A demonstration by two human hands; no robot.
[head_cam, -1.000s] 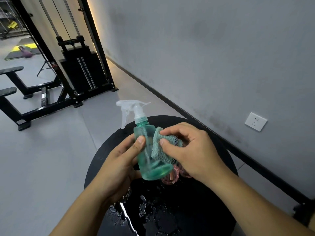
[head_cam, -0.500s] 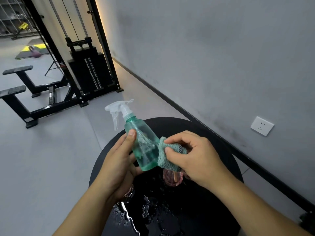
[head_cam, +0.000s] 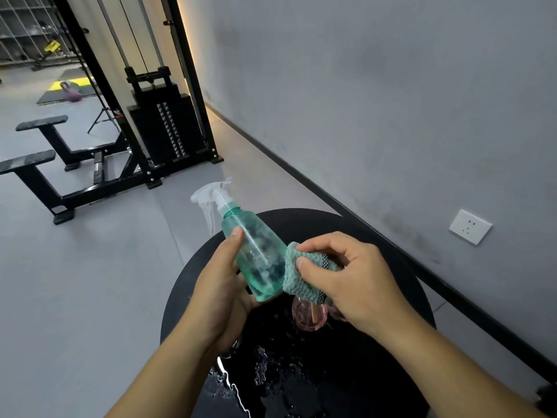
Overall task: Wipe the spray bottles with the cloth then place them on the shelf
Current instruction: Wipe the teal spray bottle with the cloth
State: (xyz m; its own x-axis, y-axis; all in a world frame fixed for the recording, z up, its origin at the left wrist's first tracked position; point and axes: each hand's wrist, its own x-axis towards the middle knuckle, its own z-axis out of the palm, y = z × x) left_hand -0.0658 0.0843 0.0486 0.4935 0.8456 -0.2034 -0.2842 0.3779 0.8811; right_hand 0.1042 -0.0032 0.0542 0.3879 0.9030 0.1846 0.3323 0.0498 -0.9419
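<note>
My left hand (head_cam: 221, 292) grips a green translucent spray bottle (head_cam: 256, 254) by its lower body, tilted with its white trigger head pointing up and left. My right hand (head_cam: 349, 277) pinches a folded teal cloth (head_cam: 297, 282) and presses it against the bottle's right side near the base. Both hands hover over a round black table (head_cam: 301, 221). A pink spray bottle (head_cam: 309, 318) lies on the table under my right hand, mostly hidden.
The table's near part is wet with water drops (head_cam: 271, 369). A grey wall with a white socket (head_cam: 470, 227) runs along the right. A black cable weight machine (head_cam: 162, 125) and benches (head_cam: 39, 164) stand on the grey floor behind.
The green bottle tilted further left, from near upright to leaning. The cloth slid along its right side toward the base.
</note>
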